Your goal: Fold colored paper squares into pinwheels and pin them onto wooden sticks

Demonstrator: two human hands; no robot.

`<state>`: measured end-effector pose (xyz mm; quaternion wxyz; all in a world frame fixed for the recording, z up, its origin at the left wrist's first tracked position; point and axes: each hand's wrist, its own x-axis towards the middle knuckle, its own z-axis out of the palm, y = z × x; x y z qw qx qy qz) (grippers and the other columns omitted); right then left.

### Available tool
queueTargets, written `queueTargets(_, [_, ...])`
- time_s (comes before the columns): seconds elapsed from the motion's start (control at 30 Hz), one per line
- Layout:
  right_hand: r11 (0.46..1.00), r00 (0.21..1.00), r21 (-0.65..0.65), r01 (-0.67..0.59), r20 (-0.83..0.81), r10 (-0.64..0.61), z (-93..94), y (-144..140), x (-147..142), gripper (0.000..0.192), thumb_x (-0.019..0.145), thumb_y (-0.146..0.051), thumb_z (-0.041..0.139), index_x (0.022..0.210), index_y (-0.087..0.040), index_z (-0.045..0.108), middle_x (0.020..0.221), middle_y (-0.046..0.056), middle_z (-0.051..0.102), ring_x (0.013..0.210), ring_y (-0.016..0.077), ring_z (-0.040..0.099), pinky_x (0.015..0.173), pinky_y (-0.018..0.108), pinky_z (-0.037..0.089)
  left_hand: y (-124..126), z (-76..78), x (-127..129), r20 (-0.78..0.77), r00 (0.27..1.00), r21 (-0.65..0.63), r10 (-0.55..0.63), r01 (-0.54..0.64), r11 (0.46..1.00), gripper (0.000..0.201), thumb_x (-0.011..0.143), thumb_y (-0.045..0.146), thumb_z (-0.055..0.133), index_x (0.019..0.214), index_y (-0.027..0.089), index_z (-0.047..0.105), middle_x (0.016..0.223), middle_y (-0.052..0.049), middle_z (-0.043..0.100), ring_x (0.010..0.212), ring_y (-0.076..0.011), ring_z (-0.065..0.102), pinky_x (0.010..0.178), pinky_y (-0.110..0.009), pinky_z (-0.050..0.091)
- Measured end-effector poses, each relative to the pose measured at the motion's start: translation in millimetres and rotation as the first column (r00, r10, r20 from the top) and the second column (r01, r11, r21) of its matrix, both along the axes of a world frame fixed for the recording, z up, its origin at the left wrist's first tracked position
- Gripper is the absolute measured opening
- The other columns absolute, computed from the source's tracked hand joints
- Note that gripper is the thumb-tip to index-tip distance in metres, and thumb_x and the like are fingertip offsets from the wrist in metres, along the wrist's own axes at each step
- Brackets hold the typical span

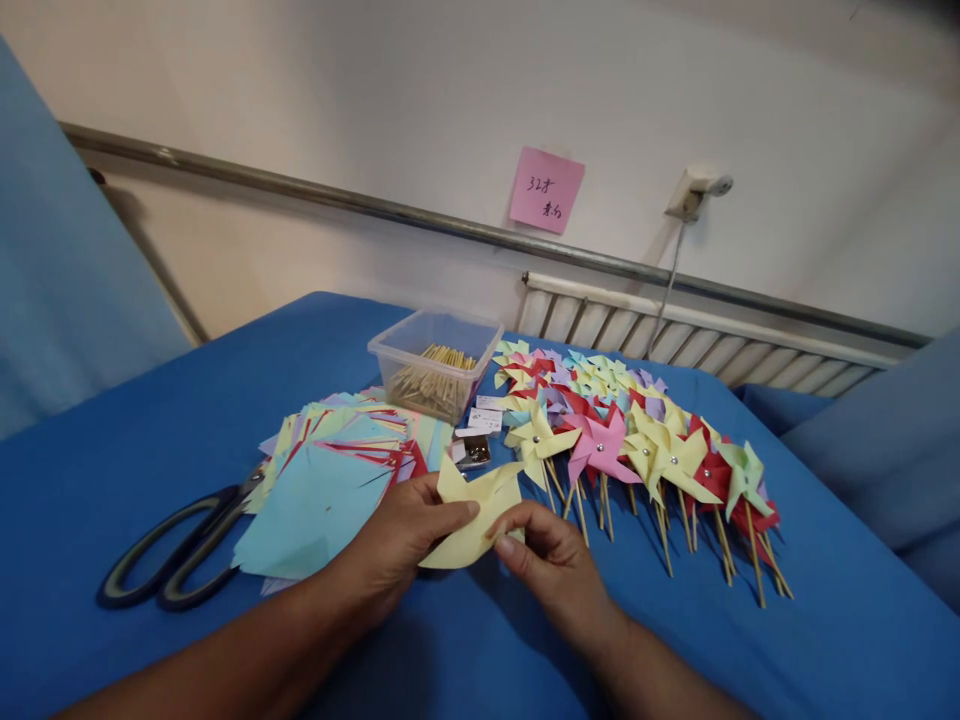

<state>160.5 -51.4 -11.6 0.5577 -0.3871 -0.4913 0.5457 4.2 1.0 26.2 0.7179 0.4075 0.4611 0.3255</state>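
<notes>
Between my two hands is a pale yellow paper pinwheel (480, 505) with its points partly curled inward, held above the blue cloth. My left hand (409, 530) pinches its left side, thumb lying across the middle. On the right edge, my right hand (551, 565) grips a corner of the paper between thumb and fingers. No stick shows on this pinwheel. Just beyond it a small open box (472, 450) holds small dark or shiny pieces, too small to make out. A stack of coloured paper squares (322, 505) lies to the left of my hands.
Black-handled scissors (180, 545) lie at the left, blades under the paper. A clear plastic box (435, 365) of thin wooden sticks stands behind. Many finished pinwheels (600, 445) on sticks spread along the right. A metal rail (420, 218) and a radiator (600, 320) line the wall.
</notes>
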Motion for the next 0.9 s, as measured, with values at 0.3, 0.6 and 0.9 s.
queueTargets(0.3, [0.992,0.99,-0.033,0.12,0.082,-0.117,-11.9,4.5,-2.3,0.017,0.074,-0.03,0.07,0.069,-0.019,0.058,0.066,-0.003,0.059,0.064,0.0127,0.05,0.063,0.025,0.039,-1.9,-7.6,3.2,-0.14,0.99,0.09,-0.022,0.035,0.995,0.026,0.059,0.028,0.076,0.077,0.014,0.064,0.065,0.001,0.068,0.058,-0.0137,0.059,0.055,-0.024,0.041])
queueTargets(0.6, [0.98,0.944,0.011,0.199,0.266,-0.194,-17.3,5.1,-1.8,0.018,0.073,-0.03,0.069,0.064,-0.019,0.058,0.062,-0.004,0.054,0.057,0.0108,0.045,0.056,0.023,0.036,-2.8,-6.3,6.7,-0.178,0.982,0.073,-0.068,0.082,0.994,0.024,0.056,0.03,0.077,0.071,0.016,0.066,0.064,0.002,0.068,0.058,-0.0154,0.06,0.055,-0.024,0.042])
queueTargets(0.9, [0.985,0.954,-0.048,0.168,0.261,-0.15,-21.3,7.4,0.6,0.022,0.076,-0.032,0.065,0.063,-0.019,0.053,0.057,-0.006,0.046,0.054,0.0101,0.037,0.054,0.023,0.032,-4.7,-5.7,6.0,-0.096,0.993,0.025,-0.069,0.072,0.997,0.02,0.06,0.029,0.076,0.073,0.017,0.067,0.064,0.001,0.069,0.056,-0.0155,0.06,0.054,-0.025,0.042])
